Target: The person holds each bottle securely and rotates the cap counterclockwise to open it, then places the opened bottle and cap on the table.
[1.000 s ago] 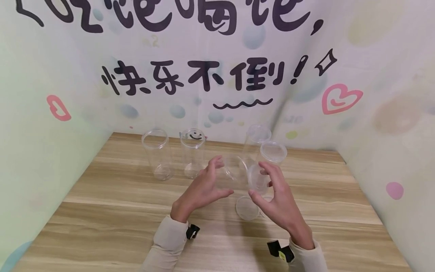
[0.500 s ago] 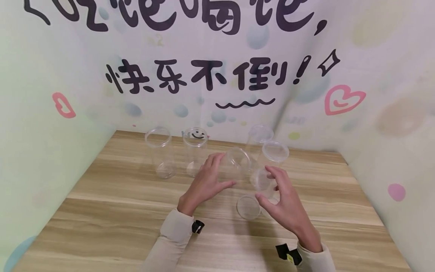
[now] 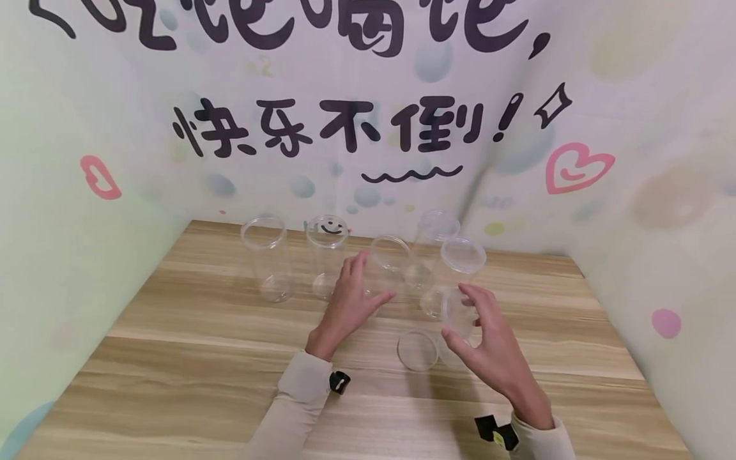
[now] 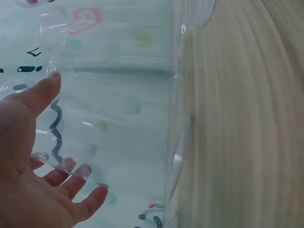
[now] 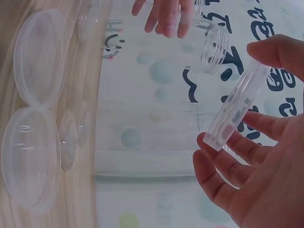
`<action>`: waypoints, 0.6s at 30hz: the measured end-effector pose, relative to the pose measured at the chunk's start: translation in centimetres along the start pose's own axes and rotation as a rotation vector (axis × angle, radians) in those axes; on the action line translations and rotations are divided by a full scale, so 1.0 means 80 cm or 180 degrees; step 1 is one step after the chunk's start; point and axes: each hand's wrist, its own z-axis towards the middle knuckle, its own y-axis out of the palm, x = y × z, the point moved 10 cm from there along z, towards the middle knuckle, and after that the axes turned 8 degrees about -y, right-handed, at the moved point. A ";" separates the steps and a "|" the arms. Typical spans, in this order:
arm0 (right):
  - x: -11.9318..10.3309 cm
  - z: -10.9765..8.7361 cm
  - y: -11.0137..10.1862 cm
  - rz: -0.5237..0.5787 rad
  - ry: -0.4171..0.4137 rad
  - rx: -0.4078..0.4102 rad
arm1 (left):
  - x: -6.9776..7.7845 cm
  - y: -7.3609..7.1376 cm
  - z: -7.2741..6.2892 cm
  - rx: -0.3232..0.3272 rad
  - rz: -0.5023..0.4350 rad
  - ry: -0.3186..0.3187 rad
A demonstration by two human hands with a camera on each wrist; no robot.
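We see a wooden table [image 3: 190,358] bearing four upright clear jars [image 3: 264,259] and two loose lids [image 3: 418,351]

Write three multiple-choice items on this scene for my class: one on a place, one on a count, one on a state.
1. Where do the two untouched open jars stand?
A) left of the left hand
B) right of the right hand
C) stacked on each other

2. How many loose lids lie flat on the table?
A) none
B) two
C) five

3. How is the held jar in the left hand?
A) lidded
B) open-topped
C) filled with sweets

Key: 1 A, the head view shows both left of that hand. 2 B, the right wrist view shows two side by side. 3 B, its threaded mouth is bare, and the right hand pinches the held lid apart from it.
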 end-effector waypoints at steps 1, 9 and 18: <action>0.002 -0.001 -0.001 -0.0014 0.0011 0.0002 | -0.003 0.001 0.001 0.0004 -0.0031 -0.0055; 0.008 -0.008 -0.009 -0.0072 0.0002 0.0089 | -0.027 0.003 0.003 -0.0034 -0.0340 -0.0427; 0.015 -0.011 -0.012 -0.0113 0.0079 0.0044 | -0.039 0.011 -0.010 -0.0413 -0.0146 -0.0782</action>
